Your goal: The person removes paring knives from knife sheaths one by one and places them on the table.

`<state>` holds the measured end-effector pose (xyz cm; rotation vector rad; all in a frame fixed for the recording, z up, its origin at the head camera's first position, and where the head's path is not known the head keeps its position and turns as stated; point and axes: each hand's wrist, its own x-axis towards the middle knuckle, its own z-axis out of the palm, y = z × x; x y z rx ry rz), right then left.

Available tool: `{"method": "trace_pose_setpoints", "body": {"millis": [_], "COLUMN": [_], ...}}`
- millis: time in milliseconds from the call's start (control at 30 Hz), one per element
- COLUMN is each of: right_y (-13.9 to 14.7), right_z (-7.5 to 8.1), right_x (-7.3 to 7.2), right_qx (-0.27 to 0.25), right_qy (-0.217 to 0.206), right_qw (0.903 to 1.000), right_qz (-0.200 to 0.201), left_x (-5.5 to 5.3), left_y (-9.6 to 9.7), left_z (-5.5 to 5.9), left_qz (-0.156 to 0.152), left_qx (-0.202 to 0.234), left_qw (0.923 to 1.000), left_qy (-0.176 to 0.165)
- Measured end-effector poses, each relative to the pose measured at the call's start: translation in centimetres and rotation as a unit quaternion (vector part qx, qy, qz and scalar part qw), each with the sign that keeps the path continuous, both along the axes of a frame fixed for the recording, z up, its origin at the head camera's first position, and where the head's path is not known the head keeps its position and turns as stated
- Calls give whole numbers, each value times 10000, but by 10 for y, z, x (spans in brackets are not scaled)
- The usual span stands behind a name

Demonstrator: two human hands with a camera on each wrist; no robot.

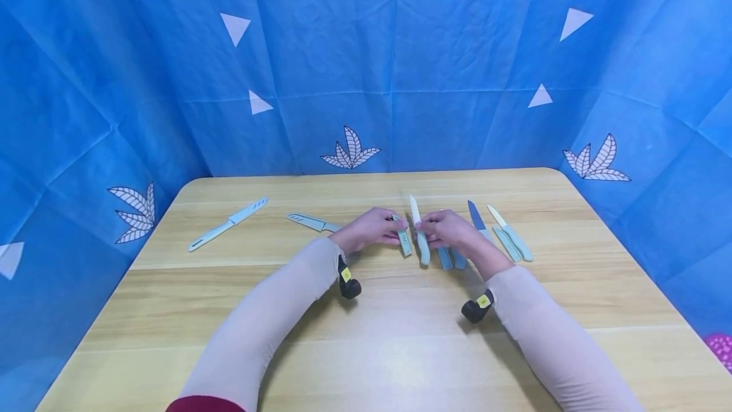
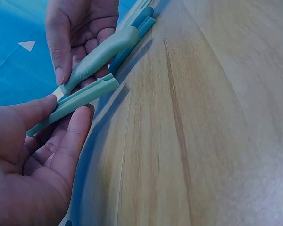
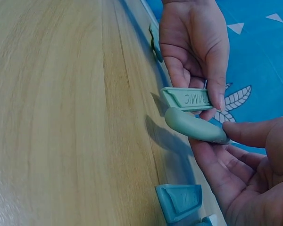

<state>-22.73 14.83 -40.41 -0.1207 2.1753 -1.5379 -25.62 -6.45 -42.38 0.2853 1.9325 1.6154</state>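
Between thumb and fingers, my left hand [image 1: 374, 227] pinches a pale green knife sheath [image 2: 80, 100] with raised lettering on its side. My right hand [image 1: 448, 229] holds a small knife with a pale green handle [image 3: 193, 126] and a white blade [image 1: 415, 210] that points away toward the back of the table. Sheath and knife are side by side, apart in the head view, both raised off the tabletop. In the wrist views the handle sits close alongside the sheath, and fingers cover part of the blade.
Just right of the right hand lie a blue-bladed knife [image 1: 476, 213] and a blue sheath [image 1: 444, 258]. Farther right are a white-bladed knife [image 1: 517, 243] and a green sheath [image 1: 506, 245]. Leftward lie a sheathed knife [image 1: 229, 224] and another [image 1: 307, 221] partly behind the left hand.
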Motion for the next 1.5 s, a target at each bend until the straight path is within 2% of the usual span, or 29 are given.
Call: {"method": "trace_pose_setpoints", "body": {"millis": [500,800,1100,1333,1500], "right_y": [-2,-4,-7,-9,-11], "right_z": [-8,-10,-7,-12,-12], "right_x": [-2,-5,-3,-4,-6], "right_qx": [367,631,778,1031,1042], "right_qy": [-42,27,117,267,322], "right_qw": [9993,9980,9969,9943,9940], "right_qz": [-101,-82,-75,-105,-93], "left_x": [-6,-6,-8,-7,-7], "left_y": [4,10,13,13,13], "left_z": [-6,-1,-1,1,2], "left_qz": [-175,-262,-475,-534,-701], "left_qx": [-266,-545,-1136,-1395,-1520], "left_qw": [9995,9979,9907,9862,9817], "left_qy": [82,211,582,712,912]}}
